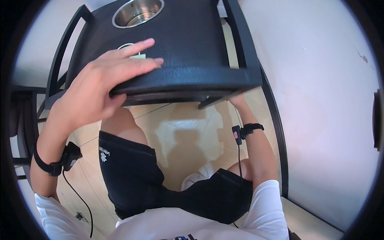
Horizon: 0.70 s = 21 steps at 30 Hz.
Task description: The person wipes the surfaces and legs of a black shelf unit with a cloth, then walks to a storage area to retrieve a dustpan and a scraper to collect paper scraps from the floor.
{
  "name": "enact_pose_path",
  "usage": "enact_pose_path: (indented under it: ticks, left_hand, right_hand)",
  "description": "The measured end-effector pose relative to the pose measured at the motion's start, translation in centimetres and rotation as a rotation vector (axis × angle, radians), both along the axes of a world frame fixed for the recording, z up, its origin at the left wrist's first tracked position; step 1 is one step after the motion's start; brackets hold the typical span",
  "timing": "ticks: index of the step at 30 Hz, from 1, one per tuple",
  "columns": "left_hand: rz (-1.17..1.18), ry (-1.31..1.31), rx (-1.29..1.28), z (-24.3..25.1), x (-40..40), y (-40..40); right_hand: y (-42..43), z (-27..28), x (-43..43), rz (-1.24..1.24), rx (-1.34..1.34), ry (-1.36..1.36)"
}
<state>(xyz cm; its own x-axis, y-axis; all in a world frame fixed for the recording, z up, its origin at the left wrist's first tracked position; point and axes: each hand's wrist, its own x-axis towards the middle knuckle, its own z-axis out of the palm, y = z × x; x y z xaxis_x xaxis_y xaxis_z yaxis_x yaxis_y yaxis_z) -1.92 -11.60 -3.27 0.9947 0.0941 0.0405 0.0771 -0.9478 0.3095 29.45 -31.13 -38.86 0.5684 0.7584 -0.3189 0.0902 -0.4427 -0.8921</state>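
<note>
A dark armchair with a smooth seat stands before me, its front rail facing my knees. My left hand reaches over the seat's front edge with fingers spread and thumb lower, in front of the edge. Whether it presses on the seat is unclear. Beneath its fingers shows part of a small round pale-green thing with a light rim, mostly covered. My right hand is low at the chair's front right corner; its fingers are hidden behind the frame. Farther back on the seat sits a stainless steel bowl.
A white wall with a dark baseboard runs close along the right. Another dark chair stands at the left. Each wrist wears a black strap with a small cabled device. Pale floor tiles lie below.
</note>
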Motion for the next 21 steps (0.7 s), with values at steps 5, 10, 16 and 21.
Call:
enact_pose_path:
  ticks: [5, 10, 16, 21]
  left_hand:
    - [-0.110, -0.028, -0.052, -0.8, -1.2, -0.5]
    - [-0.125, -0.070, -0.032, -1.9, -1.9, -1.2]
    - [-0.237, -0.007, 0.066, -2.3, -3.6, 0.9]
    - [-0.178, -0.054, 0.093, -2.9, -5.6, 0.8]
  right_hand:
    - [1.5, 0.2, -4.7, 0.019, 0.073, -0.170]
    - [0.1, 1.9, -4.9, 0.055, 0.103, -0.107]
    - [-1.1, 2.3, -5.6, 0.035, 0.065, -0.105]
    - [-1.6, 3.1, -5.8, 0.045, 0.055, -0.110]
